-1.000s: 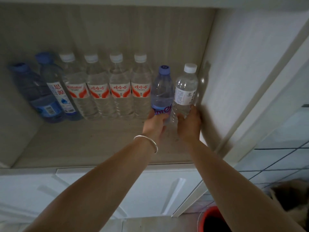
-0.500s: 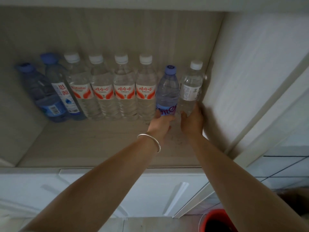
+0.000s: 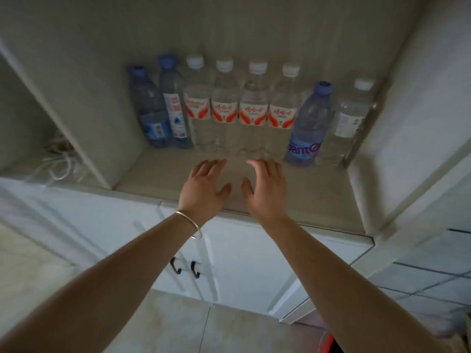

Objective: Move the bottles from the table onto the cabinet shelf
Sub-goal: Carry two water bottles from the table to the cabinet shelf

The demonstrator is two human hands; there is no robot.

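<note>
Pale wood lines the cabinet shelf (image 3: 158,179), an open compartment above white cupboard doors (image 3: 244,263) with two dark handles (image 3: 186,268). Eight bottles stand upright in a row against the back wall, shoulder to shoulder, running from ten o'clock to two o'clock across the view. From the person's left come a blue bottle (image 3: 149,113) and a blue-capped bottle with a white label (image 3: 174,108), then four clear bottles with red-and-white labels (image 3: 242,113), all white-capped. After those stands a bluish bottle with a purple cap (image 3: 309,123), and last a clear bottle with a white label (image 3: 348,118) just beside the right side wall.

Both hands hang palm down over the bare front part of the shelf at the centre, near each other but apart, holding nothing. The left hand (image 3: 205,189) has its fingers loosely spread and wears a thin silver bangle (image 3: 190,224) at the wrist. The right hand (image 3: 265,192) is likewise spread, its fingertips near the bases of the red-labelled bottles; whether they touch cannot be told through the blur.

At nine o'clock a coil of white cord (image 3: 60,164) lies in the neighbouring compartment. At five o'clock a red rim (image 3: 328,342) shows at the frame's bottom edge.
</note>
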